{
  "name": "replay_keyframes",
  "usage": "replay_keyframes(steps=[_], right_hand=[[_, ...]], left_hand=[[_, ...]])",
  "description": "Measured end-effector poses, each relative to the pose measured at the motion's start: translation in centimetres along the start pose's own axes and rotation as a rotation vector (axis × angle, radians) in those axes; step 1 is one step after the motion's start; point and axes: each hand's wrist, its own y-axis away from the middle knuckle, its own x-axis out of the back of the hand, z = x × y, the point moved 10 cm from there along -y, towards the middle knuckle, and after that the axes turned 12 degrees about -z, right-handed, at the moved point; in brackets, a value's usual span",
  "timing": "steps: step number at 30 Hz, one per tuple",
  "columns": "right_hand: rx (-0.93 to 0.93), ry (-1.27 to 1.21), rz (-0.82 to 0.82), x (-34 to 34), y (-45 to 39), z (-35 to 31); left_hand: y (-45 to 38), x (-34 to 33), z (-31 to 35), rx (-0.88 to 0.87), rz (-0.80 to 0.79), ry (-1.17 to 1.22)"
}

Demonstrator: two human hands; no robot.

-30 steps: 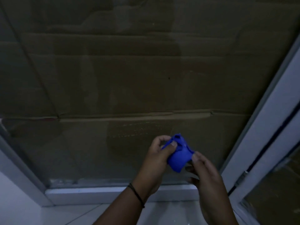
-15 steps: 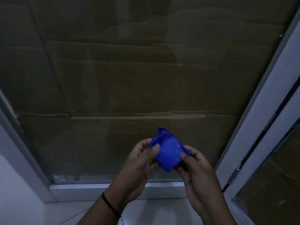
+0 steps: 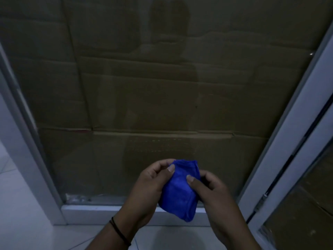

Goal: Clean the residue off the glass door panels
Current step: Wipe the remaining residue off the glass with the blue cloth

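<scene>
while the room lies dim, one large glass panel (image 3: 162,96) fills most of the head view, set in a pale frame (image 3: 19,145) that runs down both sides and along the bottom. flattened brown cardboard (image 3: 225,112) shows through the glass, with horizontal creases and seams across it, and a faint reflection of a person sits on the pane. a strip of whitish residue (image 3: 77,197) clings to the lower left corner of the glass, just above the bottom rail. to the right, past a dark gap in the frame, part of a second glass panel (image 3: 306,204) is seen, also backed by cardboard. pale floor tiles (image 3: 30,222) lie at the bottom left.

two hands meet low in the middle, in front of the bottom of the big panel. between them is one blue cloth (image 3: 180,192), bunched into a lump and hanging down toward the bottom rail, held clear of the glass. the left hand (image 3: 149,184) grips its left side, fingers curled round the top of the cloth and the thumb pressed on its front. the right hand (image 3: 214,192) grips the right side, thumb on the front of the cloth and fingers curled behind it. one dark band (image 3: 119,231) circles the left wrist.

count: two glass panels, one cloth, two hands, one wristband.
</scene>
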Motion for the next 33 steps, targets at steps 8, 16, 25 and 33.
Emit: replay_keyframes(steps=[8, 16, 25, 33], right_hand=[[0.017, -0.361, 0.279, 2.3, 0.1, 1.7], [-0.103, -0.182, -0.021, -0.5, -0.1, 1.9], [-0.084, -0.393, 0.105, -0.9, 0.0, 2.0], [0.076, 0.399, 0.125, -1.0, 0.8, -2.0]], left_hand=[[1.3, 0.6, -1.6, 0.069, -0.023, 0.060], [1.1, 1.4, 0.6, -0.024, -0.004, 0.091], [1.5, 0.2, 0.0, -0.057, -0.031, 0.361], [1.6, 0.8, 0.8, -0.090, 0.062, 0.065]])
